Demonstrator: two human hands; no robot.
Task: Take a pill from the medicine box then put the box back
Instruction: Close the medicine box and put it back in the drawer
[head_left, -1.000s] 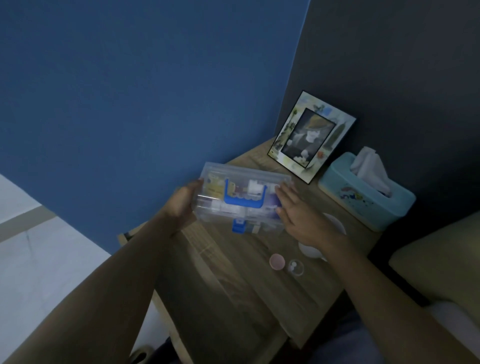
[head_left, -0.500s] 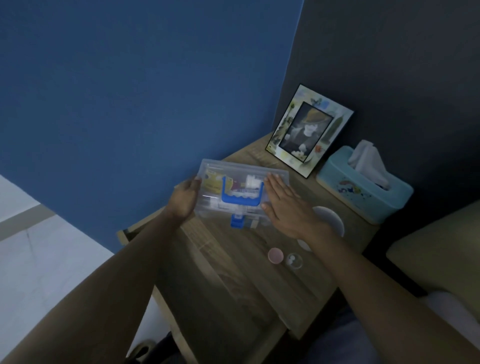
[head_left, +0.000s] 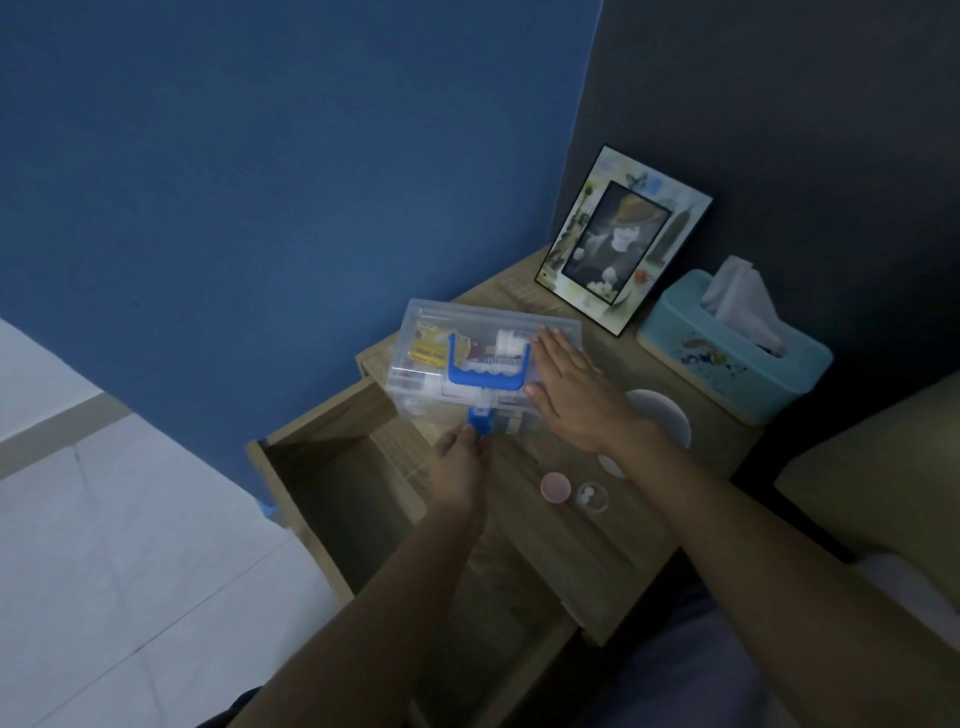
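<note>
A clear plastic medicine box (head_left: 441, 332) with a blue handle and a blue front latch (head_left: 480, 419) rests on the left part of the wooden nightstand (head_left: 597, 551), lid down. My right hand (head_left: 569, 395) lies flat on the right end of the lid, fingers spread. My left hand (head_left: 457, 467) is at the box's front, fingertips pinching the blue latch. A small clear cup (head_left: 591, 496) holding white pills stands beside a pink cap (head_left: 555, 487) on the tabletop, in front of the box.
The nightstand drawer (head_left: 332, 467) stands pulled out to the left, below the box. A picture frame (head_left: 623, 239) leans on the dark wall. A teal tissue box (head_left: 732, 353) sits at the right. A white round dish (head_left: 670, 415) lies behind my right wrist.
My left hand left the box's left end and came to the front latch. My right hand slid further onto the lid. The box has settled onto the tabletop.
</note>
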